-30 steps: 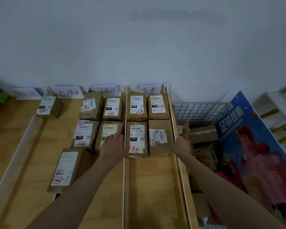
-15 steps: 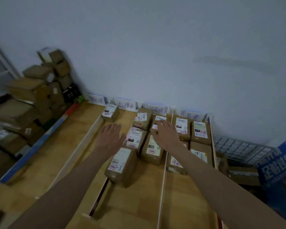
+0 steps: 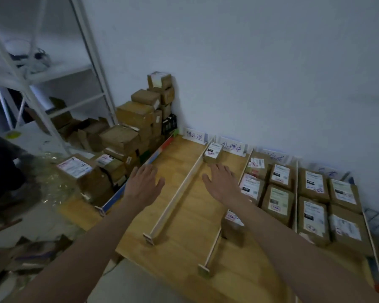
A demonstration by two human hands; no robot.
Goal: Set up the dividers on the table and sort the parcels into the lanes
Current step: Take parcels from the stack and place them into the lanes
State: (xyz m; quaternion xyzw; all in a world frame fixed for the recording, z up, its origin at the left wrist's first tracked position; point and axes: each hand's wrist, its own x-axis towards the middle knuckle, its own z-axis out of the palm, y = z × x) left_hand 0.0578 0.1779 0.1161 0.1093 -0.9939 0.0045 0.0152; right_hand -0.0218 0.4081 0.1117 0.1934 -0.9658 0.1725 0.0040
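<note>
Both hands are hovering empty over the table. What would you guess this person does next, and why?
Probably the left hand reaches on toward the stack of parcels beside the table to fetch one. Both hands are open and hold nothing, the right hand over the second lane, and the leftmost lane has no parcel in view.

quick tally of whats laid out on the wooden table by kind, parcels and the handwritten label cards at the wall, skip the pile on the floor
brown parcels: 10
handwritten label cards: 4
total: 14
</note>
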